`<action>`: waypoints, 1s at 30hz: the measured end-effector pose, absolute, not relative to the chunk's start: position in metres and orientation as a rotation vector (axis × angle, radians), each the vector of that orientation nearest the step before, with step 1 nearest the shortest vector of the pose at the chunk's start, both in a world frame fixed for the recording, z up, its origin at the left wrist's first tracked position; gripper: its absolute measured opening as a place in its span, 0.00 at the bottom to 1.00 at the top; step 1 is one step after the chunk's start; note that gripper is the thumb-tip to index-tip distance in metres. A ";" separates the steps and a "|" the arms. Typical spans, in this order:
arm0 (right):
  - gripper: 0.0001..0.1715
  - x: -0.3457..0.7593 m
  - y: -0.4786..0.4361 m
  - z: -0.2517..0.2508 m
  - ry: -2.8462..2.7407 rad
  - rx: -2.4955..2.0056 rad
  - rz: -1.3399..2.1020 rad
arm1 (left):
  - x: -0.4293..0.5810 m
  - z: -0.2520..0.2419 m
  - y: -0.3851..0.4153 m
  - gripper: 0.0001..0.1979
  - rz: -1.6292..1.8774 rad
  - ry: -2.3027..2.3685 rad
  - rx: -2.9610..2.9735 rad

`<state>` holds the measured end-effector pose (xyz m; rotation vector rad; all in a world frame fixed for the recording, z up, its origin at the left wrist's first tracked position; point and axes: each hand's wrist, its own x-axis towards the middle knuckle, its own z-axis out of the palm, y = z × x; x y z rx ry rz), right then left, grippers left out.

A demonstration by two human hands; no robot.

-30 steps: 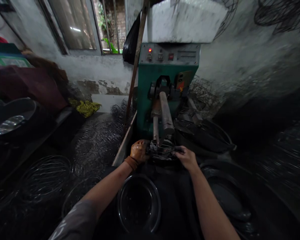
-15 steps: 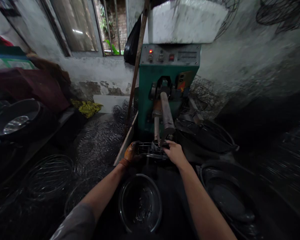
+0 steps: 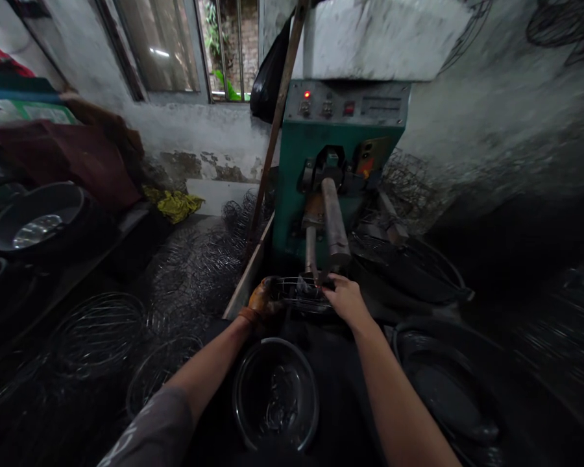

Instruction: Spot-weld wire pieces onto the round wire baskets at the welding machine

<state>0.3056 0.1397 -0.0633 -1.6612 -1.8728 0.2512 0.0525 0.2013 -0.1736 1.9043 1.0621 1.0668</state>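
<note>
My left hand (image 3: 263, 298), in an orange-brown glove, is closed on the left side of a round wire rack (image 3: 296, 302). My bare right hand (image 3: 341, 295) is at the rack's right side, its fingers pinched close under the machine's tip; what exactly they hold is too small to make out. The rack sits at the lower electrode arm (image 3: 311, 250) of a green spot welder (image 3: 296, 162). Above my right hand ends the thick upper arm (image 3: 335, 224). Between my forearms stands a bowl (image 3: 276, 395) with small wire pieces inside.
Finished-looking wire racks (image 3: 100, 331) and a heap of wire rings (image 3: 189, 259) lie to the left. Dark basins (image 3: 442, 383) stand to the right. A wooden board (image 3: 253, 266) and a leaning rusty bar (image 3: 277, 123) flank the machine's left side.
The whole view has shifted a little, so the machine appears slightly farther right. Both hands stay at the wire rack beneath the welder's arms, with little visible movement.
</note>
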 end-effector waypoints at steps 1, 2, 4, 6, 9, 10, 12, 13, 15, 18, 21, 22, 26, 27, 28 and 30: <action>0.08 0.310 0.136 -0.066 -1.832 -1.634 0.281 | 0.052 -0.170 0.199 0.34 1.049 1.077 1.932; 0.09 0.317 0.132 -0.069 -1.764 -1.620 0.310 | 0.050 -0.165 0.196 0.34 1.029 1.084 1.966; 0.13 0.336 0.120 -0.079 -1.554 -1.654 0.331 | 0.047 -0.146 0.190 0.39 0.996 1.074 2.090; 0.17 0.355 0.108 -0.091 -1.358 -1.757 0.301 | 0.047 -0.121 0.183 0.45 1.009 1.017 2.292; 0.18 0.370 0.101 -0.103 -1.301 -1.868 0.226 | 0.060 -0.089 0.178 0.46 0.990 0.955 2.535; 0.18 0.370 0.101 -0.105 -1.319 -1.871 0.213 | 0.067 -0.082 0.178 0.45 0.923 0.961 2.589; 0.18 0.367 0.104 -0.106 -1.365 -1.855 0.213 | 0.083 -0.077 0.178 0.43 0.777 1.029 2.639; 0.18 0.365 0.106 -0.105 -1.387 -1.850 0.230 | 0.089 -0.077 0.179 0.41 0.721 1.081 2.645; 0.18 0.361 0.109 -0.103 -1.417 -1.854 0.277 | 0.098 -0.080 0.182 0.37 0.661 1.162 2.644; 0.18 0.359 0.110 -0.100 -1.421 -1.886 0.328 | 0.098 -0.086 0.186 0.30 0.643 1.177 2.632; 0.17 0.358 0.108 -0.095 -1.457 -1.898 0.333 | 0.086 -0.091 0.186 0.26 0.710 1.094 2.551; 0.16 0.357 0.107 -0.093 -1.492 -1.881 0.322 | 0.081 -0.094 0.186 0.25 0.744 1.050 2.513; 0.15 0.343 0.106 -0.077 -1.689 -1.782 0.269 | 0.064 -0.111 0.182 0.27 0.910 0.975 2.293; 0.15 0.338 0.108 -0.072 -1.734 -1.770 0.254 | 0.061 -0.116 0.182 0.27 0.956 0.992 2.212; 0.15 0.333 0.110 -0.068 -1.775 -1.767 0.239 | 0.059 -0.121 0.182 0.28 0.995 1.011 2.132; 0.15 0.325 0.117 -0.060 -1.854 -1.777 0.203 | 0.056 -0.129 0.183 0.31 1.040 1.029 2.020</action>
